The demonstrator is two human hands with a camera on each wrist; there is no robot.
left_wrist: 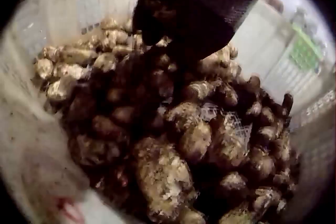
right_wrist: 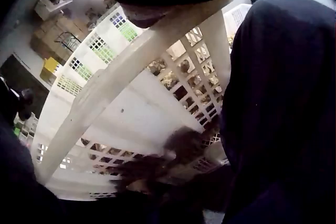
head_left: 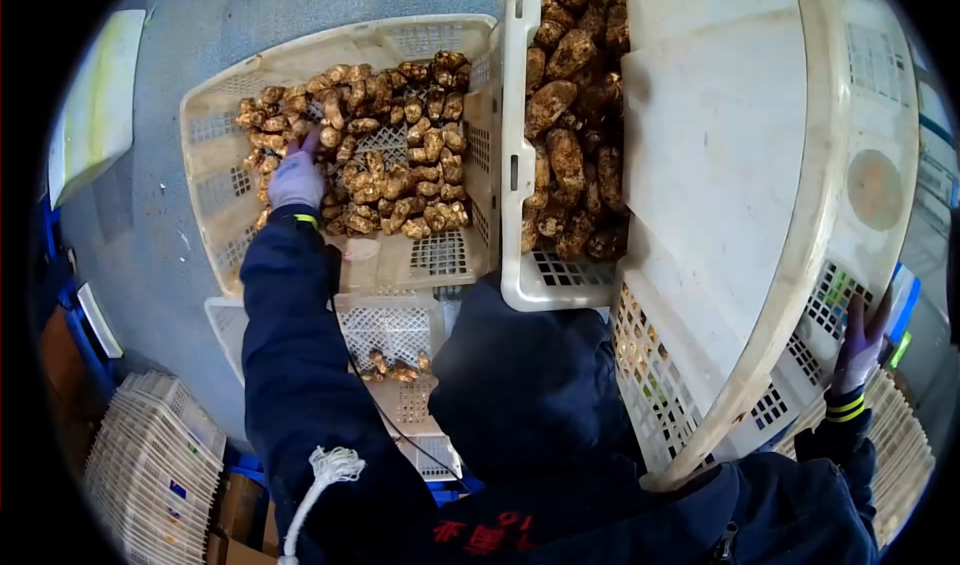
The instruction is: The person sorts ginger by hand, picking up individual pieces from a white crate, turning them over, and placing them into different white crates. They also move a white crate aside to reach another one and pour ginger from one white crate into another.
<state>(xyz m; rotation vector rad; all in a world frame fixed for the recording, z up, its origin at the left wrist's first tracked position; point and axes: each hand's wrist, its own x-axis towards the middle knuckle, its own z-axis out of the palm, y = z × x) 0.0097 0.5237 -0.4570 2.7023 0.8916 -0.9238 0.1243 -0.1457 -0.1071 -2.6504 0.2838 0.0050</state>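
Note:
My left hand (head_left: 298,178), in a pale purple glove, reaches into a white plastic crate (head_left: 215,180) of knobbly brown tubers (head_left: 375,185) that look like taro. Two of its fingers extend straight among the tubers at the crate's left side. The left wrist view shows the glove (left_wrist: 184,19) dark, close over the tubers, its fingertips in shadow. At the far right, my gloved right hand (head_left: 858,353) rests against the outside of a tilted white crate (head_left: 715,115), its visible fingers straight and spread on the lattice. That crate's smooth inner face shows no tubers on it.
Between the two crates stands another white crate (head_left: 515,165) filled with larger dark tubers (head_left: 570,115). A lower crate (head_left: 385,320) holds several tubers near my lap. Stacked crates (head_left: 160,465) stand at lower left, and a white foam box (head_left: 97,105) lies at upper left.

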